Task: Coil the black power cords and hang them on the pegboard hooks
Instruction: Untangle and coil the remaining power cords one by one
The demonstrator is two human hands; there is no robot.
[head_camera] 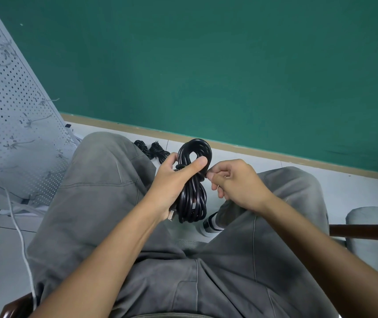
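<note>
A black power cord (193,191) is bundled into a long coil with a loop at its top. My left hand (174,180) grips the coil around its middle, thumb across the front, and a plug end sticks out below the palm. My right hand (231,180) pinches a strand of the cord at the coil's right side, where it wraps around the middle. Two more black cords (152,151) lie on the floor beyond my left knee. The grey pegboard (11,115) leans at the left, with several metal hooks on it.
I am seated; my grey-trousered legs fill the lower view. A white cable (20,232) trails over the floor at the left. The green wall (229,65) stands ahead. A dark wooden chair arm (365,230) and a grey cushion are at the right.
</note>
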